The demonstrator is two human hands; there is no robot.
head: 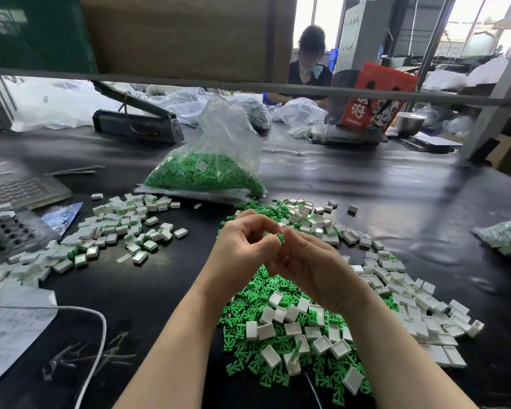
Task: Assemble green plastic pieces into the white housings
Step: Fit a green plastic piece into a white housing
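My left hand [242, 246] and my right hand [310, 261] meet above the black table, fingers curled together. A small green plastic piece [280, 238] shows between their fingertips; what else they hold is hidden. Below them lies a heap of loose green pieces [248, 329] mixed with empty white housings [322, 343]. More white housings [401, 290] spread to the right. A pile of housings with green pieces in them [115, 231] lies to the left.
A clear bag of green pieces [207, 172] stands behind the piles. A heat sealer [136, 122] sits far left, a perforated tray [9, 231] at the left edge, paper and a white cable [101, 326] near left. Another person works across the table.
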